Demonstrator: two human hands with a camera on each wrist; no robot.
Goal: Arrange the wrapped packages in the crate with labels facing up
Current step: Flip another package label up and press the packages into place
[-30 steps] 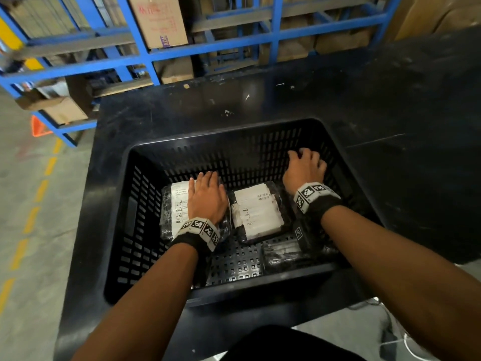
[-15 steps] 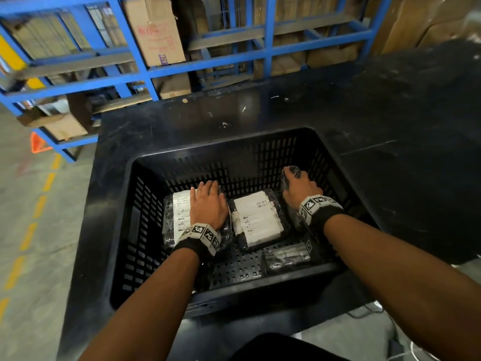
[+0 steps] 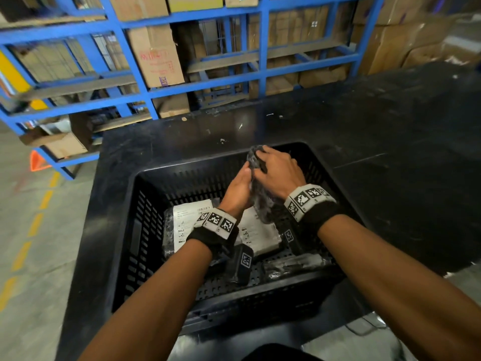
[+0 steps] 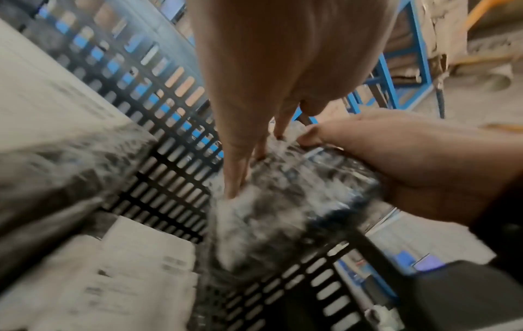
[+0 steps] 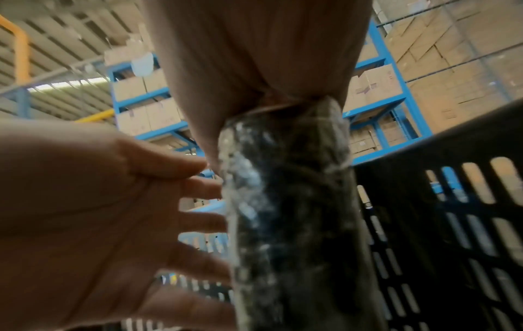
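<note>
A black slotted crate [image 3: 130,230] stands on a black table [image 3: 406,157]. My right hand [image 3: 263,162] grips a dark bubble-wrapped package [image 3: 261,207] from above and holds it on edge above the crate's middle; no label shows on it. My left hand [image 3: 246,175] lies flat against its left side with straight fingers [image 5: 198,221]. The left wrist view shows the same package [image 4: 283,212] blurred under both hands. Two packages lie on the crate floor with white labels up, one at the left [image 3: 190,217] and one in the middle [image 3: 257,235]. A dark package [image 3: 294,264] lies at the front right.
Blue racking [image 3: 145,87] loaded with cardboard boxes [image 3: 156,53] stands just behind the table. The black tabletop stretches away to the right of the crate. At the left is concrete floor with a yellow dashed line [image 3: 33,225] and an orange triangle [image 3: 36,160].
My right hand has lifted the wrapped package out of the crate's far right corner, up and toward the middle. My left hand has left the left labelled package and come against the lifted one.
</note>
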